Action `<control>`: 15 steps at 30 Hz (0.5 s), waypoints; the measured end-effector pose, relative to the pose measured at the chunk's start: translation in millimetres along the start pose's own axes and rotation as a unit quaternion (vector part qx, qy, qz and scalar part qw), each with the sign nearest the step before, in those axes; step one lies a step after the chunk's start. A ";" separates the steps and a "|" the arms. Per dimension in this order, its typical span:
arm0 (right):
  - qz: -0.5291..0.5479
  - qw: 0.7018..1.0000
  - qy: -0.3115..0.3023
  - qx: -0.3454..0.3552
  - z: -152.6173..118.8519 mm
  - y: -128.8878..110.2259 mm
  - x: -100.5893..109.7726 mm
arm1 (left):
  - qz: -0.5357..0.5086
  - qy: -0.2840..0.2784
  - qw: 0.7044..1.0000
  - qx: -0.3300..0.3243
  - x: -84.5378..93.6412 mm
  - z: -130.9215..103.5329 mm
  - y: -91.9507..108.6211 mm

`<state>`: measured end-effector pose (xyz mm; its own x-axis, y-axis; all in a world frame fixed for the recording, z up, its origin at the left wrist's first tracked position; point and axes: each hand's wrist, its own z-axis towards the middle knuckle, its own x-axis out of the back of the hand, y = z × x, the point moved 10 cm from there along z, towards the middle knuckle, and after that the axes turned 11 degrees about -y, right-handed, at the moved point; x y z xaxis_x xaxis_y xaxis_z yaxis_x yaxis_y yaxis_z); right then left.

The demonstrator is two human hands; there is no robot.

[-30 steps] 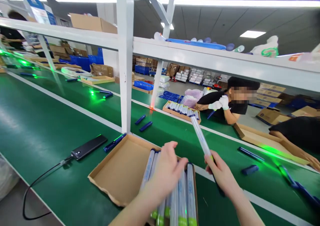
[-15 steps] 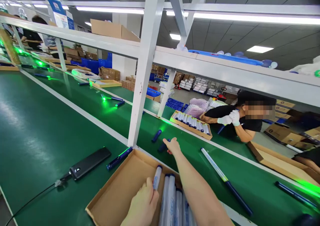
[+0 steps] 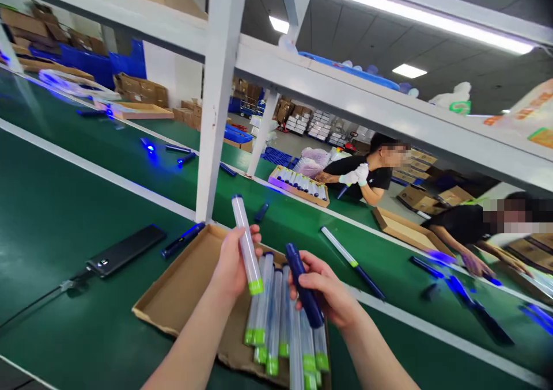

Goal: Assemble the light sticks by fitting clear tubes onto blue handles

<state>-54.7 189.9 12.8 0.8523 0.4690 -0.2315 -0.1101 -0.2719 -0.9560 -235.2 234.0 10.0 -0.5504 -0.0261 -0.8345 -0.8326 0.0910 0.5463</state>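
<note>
A clear plastic tube [image 3: 245,237] with a lime-green end is gripped in my left hand [image 3: 233,260], raised above the cardboard tray and tilted. My right hand [image 3: 322,289] has its fingers wrapped round a dark blue flashlight handle [image 3: 305,286], held beside the tube and apart from it. Below both hands, the cardboard tray [image 3: 173,298] contains several more clear tubes [image 3: 272,321] with green ends, bunched on its right side. Another dark blue handle [image 3: 261,211] lies on the green belt just beyond the tray.
A black power bank [image 3: 127,250] with a cable and a dark blue handle [image 3: 182,240] lie left of the tray. A white post [image 3: 220,102] rises behind it. On the belt lies a tube joined to a handle [image 3: 352,263]. Co-workers [image 3: 358,174] sit across the belt.
My right hand has brought a dark blue handle back from the belt. My left hand has lifted the tube out of the tray. Lights on the belt turned from green to blue.
</note>
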 end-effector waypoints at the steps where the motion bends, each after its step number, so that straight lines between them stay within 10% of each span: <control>1: 0.019 1.000 -0.001 0.004 -21.8 5.1 -11.3 | -0.024 -0.015 1.000 0.006 -14.8 -1.8 -2.1; 6: 0.073 0.996 0.051 0.024 -100.2 44.4 -47.6 | -0.100 -0.060 0.993 0.020 -61.7 -26.7 -25.8; 15: -0.068 0.985 0.154 -0.046 -159.3 87.5 -53.9 | -0.102 -0.071 0.991 0.044 -85.6 -60.4 -69.7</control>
<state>-28.8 6.9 -29.6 0.9722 0.2327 -0.0242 0.0497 -0.3064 -0.9506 -133.7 169.8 47.7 -0.3508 0.0870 -0.9324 -0.9141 0.1841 0.3612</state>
